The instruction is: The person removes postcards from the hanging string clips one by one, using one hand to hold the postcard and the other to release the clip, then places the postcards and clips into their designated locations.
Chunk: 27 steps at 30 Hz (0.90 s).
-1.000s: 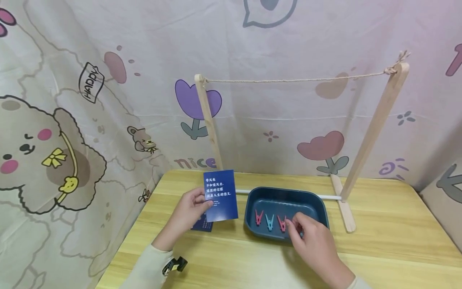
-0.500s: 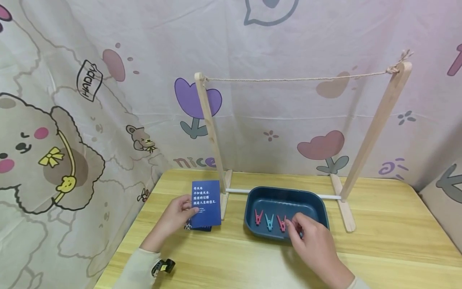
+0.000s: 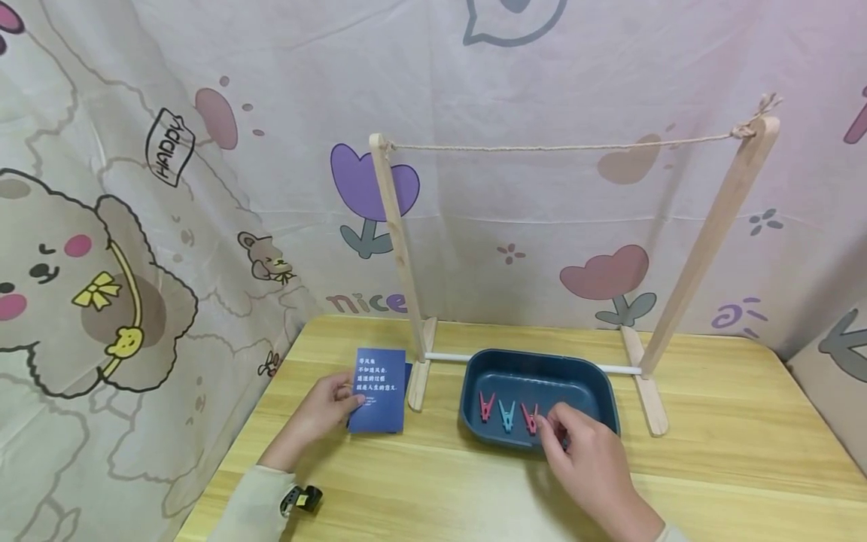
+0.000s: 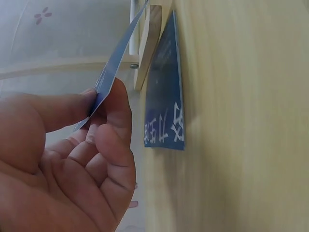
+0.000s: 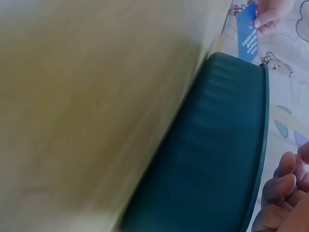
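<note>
My left hand (image 3: pixel 318 414) pinches a dark blue card (image 3: pixel 381 399) with white writing between thumb and fingers. Another blue card (image 4: pixel 164 96) lies on the table beneath; in the left wrist view a gap separates the two, and from the head the upper one hides most of it. Over the front right rim of a dark blue-green tray (image 3: pixel 521 376) hovers my right hand (image 3: pixel 589 459), fingers loosely curled, with nothing visible in them. Its fingertips are close to a red clothespin (image 3: pixel 528 418). A light blue clothespin (image 3: pixel 506 416) and another red clothespin (image 3: pixel 485 407) sit left of that one.
Behind the tray stands a wooden frame with a left post (image 3: pixel 398 248) and a right post (image 3: pixel 707 248). A string (image 3: pixel 542 148) runs between their tops, and a white rod (image 3: pixel 447 357) joins the feet. Printed cloth hangs around the wooden table (image 3: pixel 731 421).
My left hand has moved left and down with its card, from beside the left post to above the other card. The right hand has stayed by the tray.
</note>
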Each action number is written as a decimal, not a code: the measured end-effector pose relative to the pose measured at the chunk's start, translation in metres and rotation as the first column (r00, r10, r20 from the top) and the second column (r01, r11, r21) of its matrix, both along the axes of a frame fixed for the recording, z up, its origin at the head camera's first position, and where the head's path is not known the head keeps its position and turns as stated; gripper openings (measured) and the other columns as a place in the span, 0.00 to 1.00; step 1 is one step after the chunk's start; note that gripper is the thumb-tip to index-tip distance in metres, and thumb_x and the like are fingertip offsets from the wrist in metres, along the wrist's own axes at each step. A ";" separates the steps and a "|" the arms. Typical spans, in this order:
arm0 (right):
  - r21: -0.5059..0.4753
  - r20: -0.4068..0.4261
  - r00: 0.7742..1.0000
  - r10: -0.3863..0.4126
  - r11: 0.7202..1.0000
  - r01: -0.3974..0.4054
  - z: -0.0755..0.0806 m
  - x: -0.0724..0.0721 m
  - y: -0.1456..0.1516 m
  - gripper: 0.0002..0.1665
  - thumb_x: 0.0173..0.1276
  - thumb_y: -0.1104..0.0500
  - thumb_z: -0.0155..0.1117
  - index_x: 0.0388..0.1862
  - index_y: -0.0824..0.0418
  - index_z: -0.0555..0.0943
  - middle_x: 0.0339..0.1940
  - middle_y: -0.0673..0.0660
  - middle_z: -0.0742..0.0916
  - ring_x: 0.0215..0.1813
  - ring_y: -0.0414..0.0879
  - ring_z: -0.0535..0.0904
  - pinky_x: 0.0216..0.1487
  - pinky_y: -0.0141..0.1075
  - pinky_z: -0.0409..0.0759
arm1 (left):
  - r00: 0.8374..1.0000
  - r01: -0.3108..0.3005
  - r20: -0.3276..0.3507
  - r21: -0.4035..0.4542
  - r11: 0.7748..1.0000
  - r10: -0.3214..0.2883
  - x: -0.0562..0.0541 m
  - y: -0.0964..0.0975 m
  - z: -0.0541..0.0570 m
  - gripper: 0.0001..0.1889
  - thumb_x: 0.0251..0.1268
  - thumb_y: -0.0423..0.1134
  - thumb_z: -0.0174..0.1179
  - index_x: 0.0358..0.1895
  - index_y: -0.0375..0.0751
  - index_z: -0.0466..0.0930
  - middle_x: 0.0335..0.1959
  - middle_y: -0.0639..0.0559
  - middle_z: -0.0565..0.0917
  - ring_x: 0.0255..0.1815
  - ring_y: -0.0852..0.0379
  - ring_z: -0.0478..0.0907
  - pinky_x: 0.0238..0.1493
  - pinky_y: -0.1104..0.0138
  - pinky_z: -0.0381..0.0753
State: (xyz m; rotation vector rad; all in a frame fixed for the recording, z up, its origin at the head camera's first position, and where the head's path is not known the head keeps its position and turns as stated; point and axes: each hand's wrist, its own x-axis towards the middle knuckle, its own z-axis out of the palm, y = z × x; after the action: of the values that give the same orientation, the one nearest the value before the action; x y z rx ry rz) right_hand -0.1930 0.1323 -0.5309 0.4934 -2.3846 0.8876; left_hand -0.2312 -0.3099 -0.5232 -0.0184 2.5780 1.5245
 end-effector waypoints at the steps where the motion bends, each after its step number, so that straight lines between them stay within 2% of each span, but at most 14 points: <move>1: -0.001 -0.001 1.000 -0.001 1.000 0.001 0.000 0.000 0.000 0.25 0.66 0.62 0.79 0.24 0.41 0.72 0.20 0.33 0.71 0.22 0.28 0.63 0.22 0.23 0.61 | 1.000 -0.001 0.005 0.002 1.000 0.001 0.000 0.000 -0.001 0.24 0.78 0.30 0.63 0.73 0.26 0.74 0.23 0.53 0.74 0.18 0.61 0.68 0.19 0.71 0.68; 6: -0.001 0.012 1.000 -0.006 1.000 0.006 0.000 0.001 -0.001 0.25 0.66 0.62 0.80 0.24 0.41 0.72 0.20 0.33 0.71 0.22 0.28 0.63 0.22 0.25 0.62 | 1.000 -0.021 0.023 -0.005 1.000 0.021 0.000 -0.001 -0.003 0.19 0.79 0.29 0.62 0.68 0.28 0.78 0.27 0.47 0.81 0.18 0.60 0.69 0.19 0.71 0.69; 10: 0.003 0.032 0.999 -0.009 1.000 0.009 0.000 0.002 -0.001 0.25 0.67 0.61 0.80 0.25 0.41 0.73 0.19 0.34 0.71 0.22 0.29 0.63 0.22 0.27 0.64 | 0.999 -0.039 0.034 -0.022 0.999 0.039 0.000 -0.002 -0.006 0.19 0.80 0.29 0.61 0.69 0.29 0.78 0.29 0.45 0.84 0.20 0.59 0.70 0.20 0.70 0.70; 15: 0.002 0.041 0.999 -0.009 1.000 0.009 0.000 0.003 -0.002 0.24 0.67 0.61 0.80 0.25 0.41 0.73 0.19 0.34 0.71 0.22 0.29 0.63 0.22 0.27 0.64 | 0.998 -0.051 0.045 -0.045 0.998 0.053 -0.003 -0.004 -0.010 0.20 0.80 0.29 0.62 0.70 0.29 0.77 0.30 0.46 0.84 0.22 0.58 0.71 0.21 0.70 0.71; 23: -0.013 0.035 0.999 -0.004 1.000 0.005 -0.001 0.002 -0.002 0.25 0.67 0.61 0.80 0.25 0.41 0.73 0.20 0.34 0.71 0.23 0.29 0.64 0.22 0.27 0.64 | 0.998 -0.036 0.040 -0.089 0.995 0.039 -0.007 -0.007 -0.018 0.23 0.79 0.30 0.63 0.72 0.27 0.75 0.26 0.48 0.80 0.19 0.58 0.70 0.20 0.70 0.71; 27: -0.024 0.039 0.999 -0.004 1.000 0.005 -0.001 0.002 -0.001 0.24 0.67 0.61 0.80 0.25 0.41 0.73 0.20 0.34 0.71 0.22 0.29 0.64 0.22 0.27 0.64 | 0.998 -0.050 0.024 -0.123 0.991 0.053 -0.009 -0.006 -0.020 0.27 0.78 0.31 0.64 0.75 0.25 0.71 0.29 0.47 0.81 0.20 0.57 0.73 0.21 0.69 0.74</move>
State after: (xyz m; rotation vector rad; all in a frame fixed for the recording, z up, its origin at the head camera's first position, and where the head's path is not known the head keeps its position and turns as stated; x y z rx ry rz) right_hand -0.1910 0.1312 -0.5318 0.4655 -2.4062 0.9313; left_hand -0.2403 -0.3163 -0.5436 -0.1198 2.6649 1.3699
